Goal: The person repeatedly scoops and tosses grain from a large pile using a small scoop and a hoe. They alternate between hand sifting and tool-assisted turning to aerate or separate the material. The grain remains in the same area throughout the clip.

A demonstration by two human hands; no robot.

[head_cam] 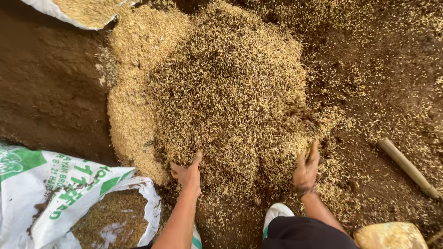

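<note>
I judge the golden-brown loose husk heap (221, 92) light, crumbly; left hand (187, 174) and right hand (305, 169), open, dig its six-o'clock edge, gripping nothing.

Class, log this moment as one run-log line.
left hand: in husk pile | right hand: in pile | sack: open, left | stick: right

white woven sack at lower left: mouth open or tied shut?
Open. The white woven sack with green print gapes at its mouth, showing brown husk-and-soil mix inside.
</note>
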